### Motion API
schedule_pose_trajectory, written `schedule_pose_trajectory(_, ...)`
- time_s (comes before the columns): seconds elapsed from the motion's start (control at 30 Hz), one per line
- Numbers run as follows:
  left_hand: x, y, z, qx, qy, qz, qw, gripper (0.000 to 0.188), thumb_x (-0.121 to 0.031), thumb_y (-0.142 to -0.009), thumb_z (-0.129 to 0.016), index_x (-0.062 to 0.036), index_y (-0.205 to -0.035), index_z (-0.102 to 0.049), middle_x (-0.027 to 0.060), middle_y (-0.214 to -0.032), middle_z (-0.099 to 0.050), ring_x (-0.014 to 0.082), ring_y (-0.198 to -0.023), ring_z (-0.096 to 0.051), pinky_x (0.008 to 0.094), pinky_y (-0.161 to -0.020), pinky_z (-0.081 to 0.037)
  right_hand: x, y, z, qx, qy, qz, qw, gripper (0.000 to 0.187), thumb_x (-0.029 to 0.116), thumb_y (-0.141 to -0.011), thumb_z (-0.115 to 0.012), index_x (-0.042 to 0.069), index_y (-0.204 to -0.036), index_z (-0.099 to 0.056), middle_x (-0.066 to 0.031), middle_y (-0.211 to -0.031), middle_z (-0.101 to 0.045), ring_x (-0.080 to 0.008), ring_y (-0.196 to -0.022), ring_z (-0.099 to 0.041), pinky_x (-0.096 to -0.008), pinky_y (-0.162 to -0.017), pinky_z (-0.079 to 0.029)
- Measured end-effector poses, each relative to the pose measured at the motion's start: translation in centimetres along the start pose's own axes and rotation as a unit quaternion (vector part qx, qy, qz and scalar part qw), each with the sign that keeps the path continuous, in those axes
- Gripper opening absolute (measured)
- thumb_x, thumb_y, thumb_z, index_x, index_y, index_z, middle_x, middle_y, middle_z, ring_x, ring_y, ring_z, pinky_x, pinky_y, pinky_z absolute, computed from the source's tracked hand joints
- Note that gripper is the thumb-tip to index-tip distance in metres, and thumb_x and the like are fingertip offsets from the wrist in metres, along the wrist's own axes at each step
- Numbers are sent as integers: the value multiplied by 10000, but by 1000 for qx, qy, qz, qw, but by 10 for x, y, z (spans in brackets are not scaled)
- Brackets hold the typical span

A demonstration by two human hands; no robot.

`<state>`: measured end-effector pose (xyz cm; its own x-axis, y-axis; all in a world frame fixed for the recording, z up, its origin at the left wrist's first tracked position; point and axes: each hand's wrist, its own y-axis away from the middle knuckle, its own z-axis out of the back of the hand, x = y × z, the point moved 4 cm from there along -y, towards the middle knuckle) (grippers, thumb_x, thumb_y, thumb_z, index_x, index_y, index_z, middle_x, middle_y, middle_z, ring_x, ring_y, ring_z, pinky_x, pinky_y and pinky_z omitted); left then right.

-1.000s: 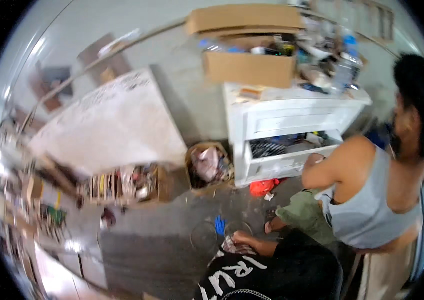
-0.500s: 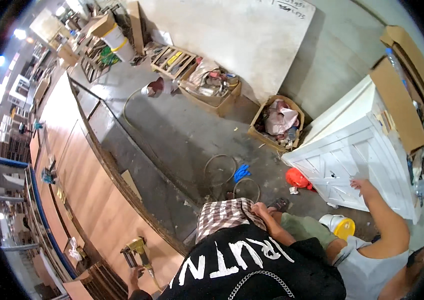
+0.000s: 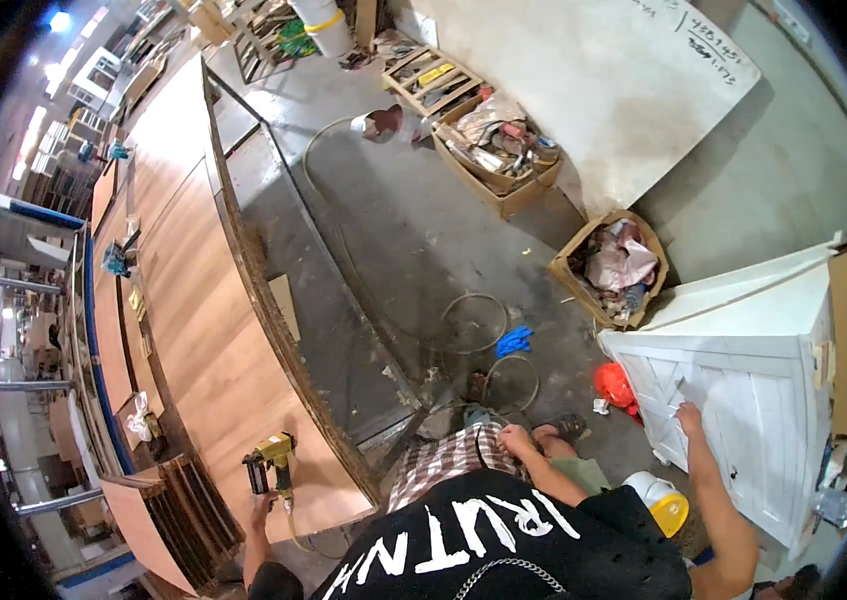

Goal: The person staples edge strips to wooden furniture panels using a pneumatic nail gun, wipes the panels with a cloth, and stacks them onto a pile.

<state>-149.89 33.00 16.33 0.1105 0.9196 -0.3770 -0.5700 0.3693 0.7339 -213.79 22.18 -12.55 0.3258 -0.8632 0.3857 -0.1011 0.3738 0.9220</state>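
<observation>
left hand point(image 3: 262, 504): at nail gun point(image 3: 276, 460), can't make out if gripping | right hand point(image 3: 518, 441): loosely curled on plaid cloth point(image 3: 456, 462), likely just resting, can't see if pinching it | nail gun: on worktop point(image 3: 194, 340) near end, probably for support and easy reach | co-worker's hand point(image 3: 689, 417): at white cabinet point(image 3: 769, 400)

Grey floor point(image 3: 394, 235), pale wall point(image 3: 784, 180), white cabinet point(image 3: 754, 400)

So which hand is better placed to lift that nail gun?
Probably the left hand: it is right at the nail gun on the wooden board, while the right hand is over by the checked cloth.
</observation>
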Motion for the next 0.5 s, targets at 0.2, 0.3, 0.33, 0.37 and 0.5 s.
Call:
schedule_pose_trajectory(0.2,-2,-33,-1,-40,-34,-79,995,181,-222,-739,-690,-78,-845,-660,-29,-660,-552,90,-527,-457,268,-502,-346,27,-12,-29,-12,202,48,978,368,338,-800,-562,34,-945,-710,-196,-863,-692,-317,-763,-682,-437,-737,-516)
schedule_pose_trajectory(0.3,12,-36,-9,-52,-32,56,997,314,-234,-840,-697,-31,-1074,-651,24,-673,-574,100,-504,-425,274,-487,-347,53,-2,-38,34,216,48,975,440,428,-853,-558,23,-960,-692,-238,-985,-668,-408,-945,-637,-488,-780,-495)
schedule_pose_trajectory(0.33,21,-28,4,-51,-36,-16,998,324,-210,-832,-697,-19,-1089,-650,32,-687,-595,108,-516,-455,268,-487,-358,52,0,-44,9,201,65,977,437,429,-839,-572,31,-975,-689,-228,-970,-675,-404,-937,-639,-483,-787,-495)
schedule_pose_trajectory(0.37,44,-46,37,-86,-82,49,992,325,-215,-831,-698,-21,-1087,-651,33,-693,-602,105,-521,-467,269,-493,-368,61,15,-57,24,177,53,982,422,413,-831,-567,38,-981,-690,-226,-996,-670,-401,-957,-633,-482,-806,-494)
schedule_pose_trajectory(0.5,29,-48,12,-16,-36,39,998,345,-269,-823,-697,-21,-1059,-658,51,-719,-626,112,-533,-486,276,-502,-380,71,37,-65,-21,152,23,988,393,373,-829,-545,46,-990,-693,-224,-1039,-661,-397,-988,-624,-479,-840,-488)
